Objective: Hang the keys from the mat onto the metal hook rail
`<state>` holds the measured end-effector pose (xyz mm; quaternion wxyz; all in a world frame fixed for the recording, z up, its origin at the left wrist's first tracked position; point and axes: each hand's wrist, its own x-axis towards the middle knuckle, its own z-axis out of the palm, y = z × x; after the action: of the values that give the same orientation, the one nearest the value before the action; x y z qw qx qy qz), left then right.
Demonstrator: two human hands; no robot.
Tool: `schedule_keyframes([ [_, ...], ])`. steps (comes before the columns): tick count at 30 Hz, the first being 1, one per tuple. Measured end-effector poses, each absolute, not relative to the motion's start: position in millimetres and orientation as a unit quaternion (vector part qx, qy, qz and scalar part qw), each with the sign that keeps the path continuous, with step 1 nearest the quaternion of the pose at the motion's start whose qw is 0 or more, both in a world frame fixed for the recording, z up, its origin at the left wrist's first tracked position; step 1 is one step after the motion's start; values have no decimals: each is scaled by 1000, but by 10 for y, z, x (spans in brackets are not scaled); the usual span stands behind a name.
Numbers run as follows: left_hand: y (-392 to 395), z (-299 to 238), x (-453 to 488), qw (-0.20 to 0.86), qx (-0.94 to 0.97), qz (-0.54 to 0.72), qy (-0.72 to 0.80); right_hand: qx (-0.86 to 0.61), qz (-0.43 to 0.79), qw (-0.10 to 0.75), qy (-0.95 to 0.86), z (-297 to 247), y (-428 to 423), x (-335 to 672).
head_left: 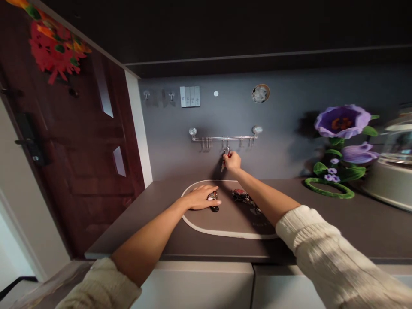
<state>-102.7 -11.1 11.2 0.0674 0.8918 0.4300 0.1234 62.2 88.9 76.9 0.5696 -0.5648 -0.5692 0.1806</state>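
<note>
My right hand (232,162) is raised to the wall rail of hooks (225,138) and pinches a key with a ring (225,155) at one of the middle hooks. My left hand (202,198) lies on the oval mat (222,229) on the counter, its fingers resting over a bunch of keys (213,201). A second bunch of keys (243,196) with a red tag lies on the mat, partly hidden behind my right forearm.
A dark red door (80,150) stands at the left. A purple fabric flower arrangement (343,150) sits on the counter (144,231) at the right, beside a round appliance (391,171). Light switches (189,96) and two small hooks are on the grey wall above.
</note>
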Motion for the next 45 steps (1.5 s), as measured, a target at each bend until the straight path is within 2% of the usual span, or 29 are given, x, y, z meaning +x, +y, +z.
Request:
schedule_keyframes([
  [5,-111,110,-1017,56,892,128,430,-468,221,658,-547,932,821,623],
  [12,-114,133,-1045,36,893,141,427,-408,233,644,-603,1136,776,597],
  [16,-110,169,-1077,36,873,179,452,-394,282,562,-670,979,557,715],
  [22,-126,243,-1144,34,836,261,482,-464,383,384,-701,648,89,1042],
  [26,-159,273,-1155,55,798,346,489,-454,360,317,-751,702,-86,1279],
  [29,-208,315,-1137,121,767,421,468,-421,374,280,-778,839,-173,1379],
  [31,-278,389,-1115,177,762,429,452,-409,393,220,-794,936,-240,1387],
  [34,-445,580,-1065,288,797,348,400,-391,430,102,-808,1057,-370,1318],
  [36,-564,718,-1021,362,807,299,359,-377,478,64,-790,1105,-459,1246],
  [38,-649,805,-974,431,788,285,335,-356,536,85,-761,1108,-527,1179],
  [41,-677,775,-913,538,720,321,299,-313,602,184,-711,1005,-558,1114],
  [43,-649,663,-891,574,667,366,301,-287,632,235,-681,866,-538,1100],
  [45,-614,520,-889,588,623,414,308,-275,655,252,-657,693,-509,1106],
])
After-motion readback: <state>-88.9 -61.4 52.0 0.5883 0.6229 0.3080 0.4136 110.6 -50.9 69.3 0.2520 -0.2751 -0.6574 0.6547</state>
